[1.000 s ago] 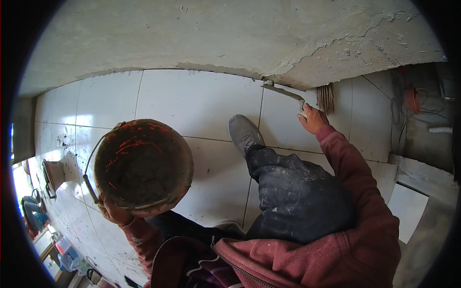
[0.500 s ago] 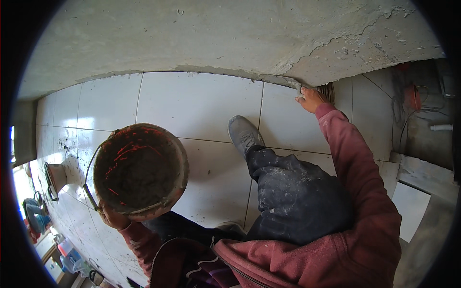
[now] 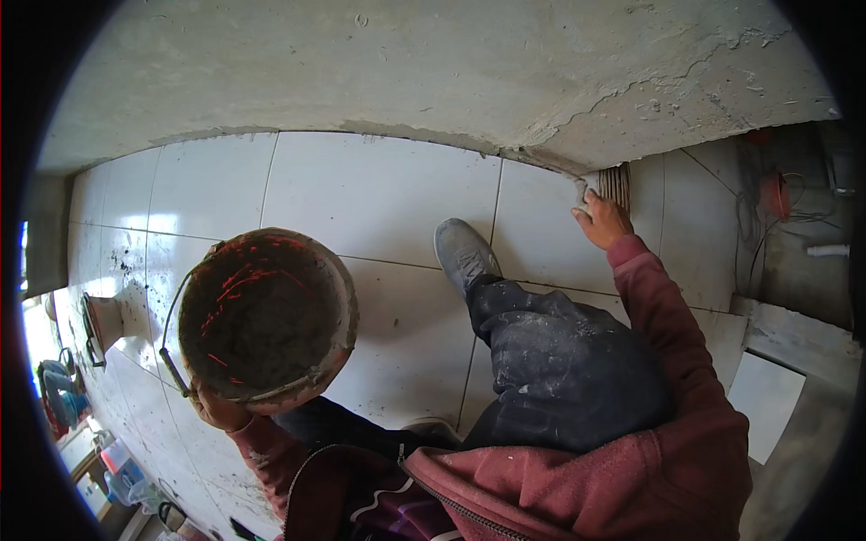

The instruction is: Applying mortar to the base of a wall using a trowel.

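My left hand [image 3: 219,408] is closed on the near rim of a mortar-crusted bucket [image 3: 346,302], below its wire handle [image 3: 169,338]. Wet grey mortar [image 3: 275,329] lies inside, and orange-red scrapes show through the coating on the bucket's wall. Down by the foot of the plastered wall [image 3: 406,63], my right hand [image 3: 606,219] has thumb and fingers drawn together at a small grey piece [image 3: 580,187]; I cannot make out its kind. Just past those fingers stands a stack of thin, brown-edged pieces [image 3: 615,187].
White floor tiles [image 3: 388,194] run along the wall, with grey splashes at left. My grey shoe [image 3: 465,248] rests on them. A second, dirty container [image 3: 104,325] stands at far left. To the right are an orange object [image 3: 774,195], loose cables and a white panel [image 3: 765,403].
My right hand has drawn back from the wall's foot, a little toward me and to the right, with the grey piece at its fingers. The bucket stays in my left hand, nearly unmoved.
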`<action>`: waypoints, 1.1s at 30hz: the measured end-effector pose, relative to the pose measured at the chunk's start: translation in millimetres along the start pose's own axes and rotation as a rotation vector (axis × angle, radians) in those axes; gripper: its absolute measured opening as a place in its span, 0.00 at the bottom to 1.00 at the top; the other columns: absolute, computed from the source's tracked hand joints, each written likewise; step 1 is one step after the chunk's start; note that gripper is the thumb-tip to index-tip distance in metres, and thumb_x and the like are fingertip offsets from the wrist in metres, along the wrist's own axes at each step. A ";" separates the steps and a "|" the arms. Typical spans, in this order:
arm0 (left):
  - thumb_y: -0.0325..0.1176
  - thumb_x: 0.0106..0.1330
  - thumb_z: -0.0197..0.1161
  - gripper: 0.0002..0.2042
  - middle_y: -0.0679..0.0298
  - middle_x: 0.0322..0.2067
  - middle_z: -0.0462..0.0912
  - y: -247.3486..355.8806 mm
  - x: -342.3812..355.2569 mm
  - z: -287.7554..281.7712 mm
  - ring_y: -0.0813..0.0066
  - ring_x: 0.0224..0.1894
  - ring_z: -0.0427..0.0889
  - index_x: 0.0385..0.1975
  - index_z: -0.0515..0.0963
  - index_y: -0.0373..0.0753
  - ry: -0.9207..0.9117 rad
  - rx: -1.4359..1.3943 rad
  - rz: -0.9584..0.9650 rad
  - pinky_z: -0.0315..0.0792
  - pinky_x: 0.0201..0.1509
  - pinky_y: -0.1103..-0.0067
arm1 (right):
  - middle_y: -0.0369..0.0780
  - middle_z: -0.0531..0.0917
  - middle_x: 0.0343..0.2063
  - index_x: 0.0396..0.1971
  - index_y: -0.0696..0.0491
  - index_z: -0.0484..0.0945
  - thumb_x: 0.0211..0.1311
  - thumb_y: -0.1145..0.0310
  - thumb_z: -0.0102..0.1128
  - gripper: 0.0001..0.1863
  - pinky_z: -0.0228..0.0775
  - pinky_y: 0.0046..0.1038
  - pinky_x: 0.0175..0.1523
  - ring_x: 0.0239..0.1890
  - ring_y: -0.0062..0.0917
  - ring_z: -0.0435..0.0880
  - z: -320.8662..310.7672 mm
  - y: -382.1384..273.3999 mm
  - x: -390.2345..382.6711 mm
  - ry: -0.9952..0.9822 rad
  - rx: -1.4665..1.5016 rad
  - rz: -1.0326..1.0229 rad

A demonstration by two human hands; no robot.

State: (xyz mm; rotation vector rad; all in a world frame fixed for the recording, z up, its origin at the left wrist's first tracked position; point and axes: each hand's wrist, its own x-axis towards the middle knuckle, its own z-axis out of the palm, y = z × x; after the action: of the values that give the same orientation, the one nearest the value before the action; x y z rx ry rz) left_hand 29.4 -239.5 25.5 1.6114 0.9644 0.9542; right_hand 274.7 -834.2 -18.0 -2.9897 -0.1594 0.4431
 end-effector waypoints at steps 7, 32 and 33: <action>0.31 0.59 0.47 0.14 0.59 0.37 0.77 1.9 4.3 6.3 0.71 0.39 0.75 0.38 0.75 0.29 -0.070 -0.010 0.047 0.69 0.42 0.80 | 0.50 0.78 0.30 0.39 0.56 0.69 0.53 0.56 0.52 0.20 0.70 0.40 0.37 0.34 0.45 0.78 21.7 -7.7 43.4 -0.075 -0.084 -0.032; 0.28 0.62 0.48 0.11 0.61 0.35 0.75 49.6 -45.1 83.9 0.78 0.37 0.73 0.39 0.72 0.29 -0.215 -0.234 0.055 0.68 0.40 0.82 | 0.52 0.78 0.29 0.35 0.62 0.71 0.52 0.57 0.53 0.21 0.68 0.38 0.39 0.34 0.45 0.76 7.0 -123.6 5.8 0.060 0.307 -0.505; 0.29 0.62 0.51 0.08 0.64 0.32 0.75 51.2 -52.5 88.6 0.81 0.34 0.71 0.35 0.72 0.31 -0.188 -0.252 0.059 0.66 0.38 0.84 | 0.52 0.78 0.30 0.35 0.62 0.71 0.52 0.56 0.52 0.22 0.68 0.38 0.40 0.35 0.45 0.76 3.9 -155.1 12.8 -0.178 0.337 -0.539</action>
State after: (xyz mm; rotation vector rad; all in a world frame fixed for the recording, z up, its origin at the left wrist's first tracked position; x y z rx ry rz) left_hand 98.1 -328.2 50.6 1.4914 0.6442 0.9065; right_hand 272.2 -679.0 -5.3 -2.4397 -0.7935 0.5935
